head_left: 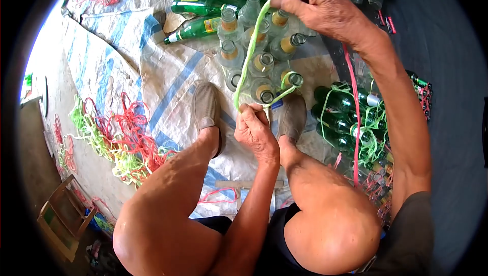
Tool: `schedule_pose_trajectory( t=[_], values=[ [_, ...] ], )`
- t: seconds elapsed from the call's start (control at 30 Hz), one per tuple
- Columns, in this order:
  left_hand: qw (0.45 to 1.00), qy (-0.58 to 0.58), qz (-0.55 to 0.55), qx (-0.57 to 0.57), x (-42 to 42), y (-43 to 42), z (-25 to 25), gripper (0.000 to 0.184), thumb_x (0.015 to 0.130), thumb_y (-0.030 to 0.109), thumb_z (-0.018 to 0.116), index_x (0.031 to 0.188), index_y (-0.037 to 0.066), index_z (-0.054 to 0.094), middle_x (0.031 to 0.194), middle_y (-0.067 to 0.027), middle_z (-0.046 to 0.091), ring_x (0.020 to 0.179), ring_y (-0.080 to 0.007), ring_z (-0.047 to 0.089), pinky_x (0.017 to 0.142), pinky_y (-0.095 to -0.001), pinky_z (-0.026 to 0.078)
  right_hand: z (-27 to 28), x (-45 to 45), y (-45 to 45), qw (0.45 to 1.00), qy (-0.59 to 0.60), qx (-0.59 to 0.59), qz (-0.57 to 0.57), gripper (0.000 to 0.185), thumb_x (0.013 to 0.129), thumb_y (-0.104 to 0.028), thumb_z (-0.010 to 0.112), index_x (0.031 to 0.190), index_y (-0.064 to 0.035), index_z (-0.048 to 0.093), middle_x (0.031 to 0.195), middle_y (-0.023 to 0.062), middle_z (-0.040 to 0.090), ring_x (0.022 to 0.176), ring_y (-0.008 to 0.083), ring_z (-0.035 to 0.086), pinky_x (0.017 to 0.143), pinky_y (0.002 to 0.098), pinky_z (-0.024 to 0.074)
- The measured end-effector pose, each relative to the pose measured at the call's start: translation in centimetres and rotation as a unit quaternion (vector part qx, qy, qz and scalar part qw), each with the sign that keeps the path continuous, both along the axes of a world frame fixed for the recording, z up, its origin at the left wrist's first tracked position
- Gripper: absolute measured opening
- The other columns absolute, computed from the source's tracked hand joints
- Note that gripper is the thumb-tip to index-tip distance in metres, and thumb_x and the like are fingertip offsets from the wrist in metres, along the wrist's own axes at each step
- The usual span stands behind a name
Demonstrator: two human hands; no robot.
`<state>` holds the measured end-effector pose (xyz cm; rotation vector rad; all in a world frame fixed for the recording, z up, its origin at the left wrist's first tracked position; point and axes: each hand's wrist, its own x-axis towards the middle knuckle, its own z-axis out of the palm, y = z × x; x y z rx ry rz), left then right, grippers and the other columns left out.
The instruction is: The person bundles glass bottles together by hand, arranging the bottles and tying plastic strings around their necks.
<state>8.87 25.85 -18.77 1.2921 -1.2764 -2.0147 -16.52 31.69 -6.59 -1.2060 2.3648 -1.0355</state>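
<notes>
A group of clear glass bottles (pixel 232 55) stands upright between and beyond my feet, several with yellowish labels at the neck. A light green strip (pixel 250 52) runs in front of them and loops round a bottle at the right. My left hand (pixel 256 131) is closed on the strip at the near side of the bottles. Raised above their far right side, my right hand (pixel 317 8) pinches the strip's upper part between thumb and fingers. The strip bows between both hands.
Green bottles (pixel 203 6) lie behind the clear ones. More green bottles (pixel 338 116), bound with green strips, lie at the right. Tangled red and green strips (pixel 127 141) cover the sheet at the left. A wooden frame (pixel 66 217) stands at lower left.
</notes>
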Motion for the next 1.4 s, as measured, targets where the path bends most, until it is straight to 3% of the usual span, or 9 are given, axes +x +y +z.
schedule_pose_trajectory(
  t=[0.23, 0.73, 0.77, 0.87, 0.97, 1.07, 1.33, 1.37, 1.4],
  values=[
    [0.998, -0.030, 0.016, -0.056, -1.4, -1.3, 0.1, 0.045, 0.114, 0.032, 0.048, 0.080, 0.004, 0.059, 0.061, 0.0041, 0.044, 0.056, -0.0050, 0.038, 0.052, -0.0248, 0.029, -1.3, -2.7, -4.3, 0.989, 0.139, 0.034, 0.031, 0.024, 0.100, -0.030, 0.069, 0.105, -0.0082, 0.077, 0.077, 0.0111, 0.070, 0.071, 0.0264, 0.069, 0.069, 0.0376, 0.0532],
    [0.998, -0.029, 0.052, -0.035, -3.7, -2.4, 0.4, 0.044, 0.114, 0.031, 0.047, 0.077, 0.007, 0.051, 0.062, 0.0050, 0.040, 0.055, -0.0041, 0.035, 0.051, -0.0246, 0.026, -6.4, -6.4, -9.7, 0.969, 0.193, 0.151, 0.039, 0.032, 0.092, -0.048, 0.071, 0.085, -0.0177, 0.078, 0.074, 0.0086, 0.071, 0.078, 0.0328, 0.071, 0.075, 0.0456, 0.0552],
    [0.998, -0.020, 0.053, -0.031, -3.7, -2.4, 0.2, 0.044, 0.114, 0.031, 0.048, 0.077, 0.007, 0.052, 0.062, 0.0048, 0.041, 0.055, -0.0041, 0.035, 0.050, -0.0244, 0.026, -7.5, -7.1, -9.7, 0.972, 0.213, 0.095, 0.042, 0.035, 0.088, -0.048, 0.077, 0.081, -0.0133, 0.077, 0.064, 0.0073, 0.066, 0.062, 0.0270, 0.068, 0.061, 0.0419, 0.0525],
    [0.998, -0.008, 0.053, -0.030, -3.9, -2.5, -0.2, 0.044, 0.113, 0.031, 0.049, 0.077, 0.006, 0.053, 0.062, 0.0041, 0.044, 0.055, -0.0040, 0.037, 0.050, -0.0238, 0.026, -5.7, -7.8, -10.5, 0.974, 0.113, 0.193, 0.047, 0.037, 0.085, -0.043, 0.080, 0.077, -0.0075, 0.075, 0.075, 0.0121, 0.075, 0.074, 0.0272, 0.074, 0.068, 0.0457, 0.0540],
    [0.998, -0.020, 0.047, -0.037, -4.2, -2.6, -0.1, 0.044, 0.113, 0.030, 0.051, 0.076, 0.005, 0.054, 0.064, 0.0029, 0.048, 0.055, -0.0040, 0.039, 0.050, -0.0233, 0.028, -6.6, -8.7, -10.4, 0.973, 0.110, 0.200, 0.033, 0.037, 0.085, -0.043, 0.080, 0.078, -0.0065, 0.075, 0.075, 0.0106, 0.074, 0.071, 0.0237, 0.072, 0.066, 0.0418, 0.0536],
    [0.998, -0.016, 0.045, -0.027, -4.2, -2.8, -0.1, 0.044, 0.113, 0.030, 0.051, 0.076, 0.005, 0.055, 0.066, 0.0016, 0.052, 0.055, -0.0042, 0.042, 0.050, -0.0233, 0.030, -5.7, -9.2, -10.2, 0.975, -0.038, 0.220, 0.005, 0.037, 0.084, -0.042, 0.081, 0.079, -0.0058, 0.076, 0.073, 0.0105, 0.073, 0.069, 0.0223, 0.069, 0.065, 0.0398, 0.0530],
    [0.998, -0.002, 0.036, 0.050, -3.9, -3.8, -0.8, 0.042, 0.111, 0.027, 0.052, 0.076, 0.004, 0.056, 0.065, -0.0014, 0.056, 0.051, -0.0056, 0.043, 0.050, -0.0244, 0.033, -6.7, -11.5, -8.9, 0.955, -0.193, 0.226, -0.024, 0.033, 0.078, -0.039, 0.085, 0.089, -0.0074, 0.083, 0.076, 0.0058, 0.074, 0.070, 0.0152, 0.067, 0.066, 0.0328, 0.0536],
    [0.997, 0.001, 0.035, 0.064, -3.9, -3.9, -0.9, 0.042, 0.111, 0.027, 0.052, 0.075, 0.004, 0.056, 0.065, -0.0018, 0.056, 0.051, -0.0056, 0.043, 0.049, -0.0245, 0.033, -8.5, -11.7, -8.4, 0.964, -0.105, 0.243, -0.008, 0.038, 0.085, -0.045, 0.083, 0.077, -0.0091, 0.074, 0.055, 0.0018, 0.056, 0.048, 0.0149, 0.057, 0.047, 0.0342, 0.0423],
    [0.997, 0.008, 0.035, 0.064, -3.8, -4.0, -1.1, 0.042, 0.110, 0.026, 0.052, 0.075, 0.004, 0.055, 0.065, -0.0018, 0.056, 0.051, -0.0054, 0.043, 0.049, -0.0245, 0.033, -8.2, -11.6, -8.3, 0.962, -0.129, 0.241, -0.015, 0.038, 0.084, -0.044, 0.084, 0.076, -0.0087, 0.073, 0.055, 0.0001, 0.053, 0.047, 0.0119, 0.053, 0.045, 0.0321, 0.0384]
  ],
)
